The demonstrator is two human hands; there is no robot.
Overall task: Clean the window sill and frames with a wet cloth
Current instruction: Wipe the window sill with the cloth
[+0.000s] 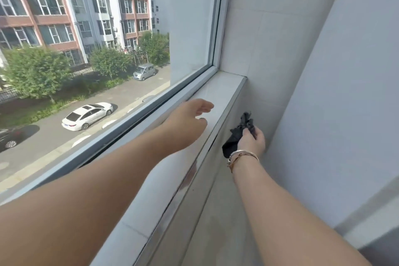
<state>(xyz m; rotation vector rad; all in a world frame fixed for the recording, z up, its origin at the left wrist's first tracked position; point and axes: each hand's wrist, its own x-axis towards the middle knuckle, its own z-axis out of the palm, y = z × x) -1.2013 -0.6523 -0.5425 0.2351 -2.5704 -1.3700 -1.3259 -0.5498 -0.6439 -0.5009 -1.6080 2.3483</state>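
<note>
White car (87, 116) parked on street outside; grey van (144, 71) further up past it, trees (36, 71) behind it w/ apt blocks (64, 2) beyond, dark car (9, 138) just left of it

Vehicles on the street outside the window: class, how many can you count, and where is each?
3. A white car mid-street, a grey van further up by the trees, a dark car cut by the left edge. Others may be hidden.

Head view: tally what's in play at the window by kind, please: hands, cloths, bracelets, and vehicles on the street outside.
Hands: 2, left hand and right hand
Cloths: 1, black cloth
Bracelets: 1, bracelet
Vehicles: 3, white car, grey van, dark car
Total: 7
</note>
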